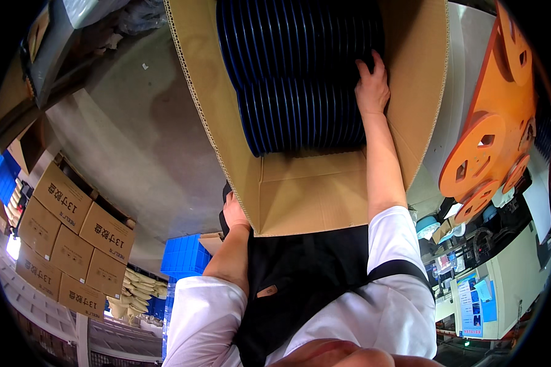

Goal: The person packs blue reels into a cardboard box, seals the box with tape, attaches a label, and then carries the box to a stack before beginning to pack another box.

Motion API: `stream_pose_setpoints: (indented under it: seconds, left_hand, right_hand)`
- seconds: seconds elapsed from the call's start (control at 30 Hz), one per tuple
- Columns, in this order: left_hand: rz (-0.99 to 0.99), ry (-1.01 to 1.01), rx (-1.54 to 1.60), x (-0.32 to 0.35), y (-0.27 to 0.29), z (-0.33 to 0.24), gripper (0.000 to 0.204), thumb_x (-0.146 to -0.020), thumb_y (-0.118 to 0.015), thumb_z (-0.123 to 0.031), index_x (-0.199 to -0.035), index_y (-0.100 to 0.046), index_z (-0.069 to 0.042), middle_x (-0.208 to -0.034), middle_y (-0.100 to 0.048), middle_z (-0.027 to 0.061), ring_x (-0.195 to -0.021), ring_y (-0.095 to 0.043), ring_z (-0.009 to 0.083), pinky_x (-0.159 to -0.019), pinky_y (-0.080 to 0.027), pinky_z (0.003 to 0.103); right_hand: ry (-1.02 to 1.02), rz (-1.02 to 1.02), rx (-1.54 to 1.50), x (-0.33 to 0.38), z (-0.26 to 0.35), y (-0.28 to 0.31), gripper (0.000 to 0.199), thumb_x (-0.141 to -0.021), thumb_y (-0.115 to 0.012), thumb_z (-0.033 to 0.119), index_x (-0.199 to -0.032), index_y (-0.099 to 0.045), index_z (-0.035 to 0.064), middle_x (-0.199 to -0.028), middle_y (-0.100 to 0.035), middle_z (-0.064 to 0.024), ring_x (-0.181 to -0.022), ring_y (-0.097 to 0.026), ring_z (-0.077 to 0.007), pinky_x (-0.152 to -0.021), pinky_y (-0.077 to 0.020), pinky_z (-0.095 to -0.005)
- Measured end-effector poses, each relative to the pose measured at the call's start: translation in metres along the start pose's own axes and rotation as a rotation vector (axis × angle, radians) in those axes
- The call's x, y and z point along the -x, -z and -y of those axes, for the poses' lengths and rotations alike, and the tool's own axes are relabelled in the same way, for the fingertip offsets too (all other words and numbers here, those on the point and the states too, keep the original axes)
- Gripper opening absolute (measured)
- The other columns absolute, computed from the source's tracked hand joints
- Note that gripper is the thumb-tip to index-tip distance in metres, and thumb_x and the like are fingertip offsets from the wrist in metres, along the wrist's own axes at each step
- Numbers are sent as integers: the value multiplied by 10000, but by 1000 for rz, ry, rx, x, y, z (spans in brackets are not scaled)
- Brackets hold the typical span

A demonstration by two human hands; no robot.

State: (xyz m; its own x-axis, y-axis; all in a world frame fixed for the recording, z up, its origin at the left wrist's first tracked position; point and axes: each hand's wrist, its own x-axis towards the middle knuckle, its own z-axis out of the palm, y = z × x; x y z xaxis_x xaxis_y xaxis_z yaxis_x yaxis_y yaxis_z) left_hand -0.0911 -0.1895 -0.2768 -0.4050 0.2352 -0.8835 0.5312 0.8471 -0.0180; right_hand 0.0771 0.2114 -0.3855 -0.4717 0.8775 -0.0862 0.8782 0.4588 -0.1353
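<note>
An open cardboard box [312, 205] stands in front of me with its flaps up. Inside are two rows of thin dark discs [300, 116] standing on edge, packed side by side, with a blue sheen on their rims. My right hand [372, 92] reaches into the box along its right wall. Its thumb and index finger are spread, touching or close to the right end of the rows, and it holds nothing visible. My left hand [234, 213] is against the outside of the box at its near left corner; its fingers are largely hidden there.
Orange slotted plastic discs [480, 147] stand to the right of the box. Stacked closed cartons [73, 244] are at the left, with a blue crate [183, 255] nearer me. Grey floor [147, 122] lies left of the box. A pale cabinet [508, 287] stands at lower right.
</note>
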Motion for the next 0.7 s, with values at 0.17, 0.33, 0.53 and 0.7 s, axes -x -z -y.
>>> stream_pose_setpoints:
  seconds: [0.17, 0.33, 0.53, 0.7]
  left_hand:
    - [8, 11, -36, -1, -1, 0, 313, -834, -509, -284, -1082, -596, -113, -1170, -559, 112, -1009, -568, 305, -850, -470, 398]
    - [10, 6, -44, 1, 4, -6, 313, -834, -514, -281, -1084, -597, -111, -1169, -561, 106, -1021, -565, 294, -852, -469, 391]
    - [-1, 2, -17, 3, 9, -9, 307, -830, -522, -273, -1077, -600, -107, -1150, -566, 104, -1037, -556, 286, -857, -465, 389]
    - [15, -18, -45, 5, 16, -16, 300, -828, -521, -261, -1071, -606, -108, -1124, -573, 97, -1081, -528, 269, -863, -461, 386]
  right_hand:
    - [-44, -111, -103, -7, 11, -1, 216, -754, -651, 114, -966, -630, 148, -1344, -422, -67, -1068, -513, -332, -804, -502, -432]
    - [-21, -93, -84, -14, 11, -10, 166, -762, -651, 116, -925, -623, 128, -1348, -428, -63, -1168, -456, -323, -896, -425, -459]
    - [182, -117, -24, -19, 17, -8, 166, -765, -626, 63, -902, -633, 156, -1386, -425, -29, -1326, -319, -285, -982, -320, -494]
    - [112, -143, -83, -22, 27, -4, 131, -727, -665, 92, -835, -646, 164, -1421, -404, -29, -1357, -281, -285, -1026, -223, -526]
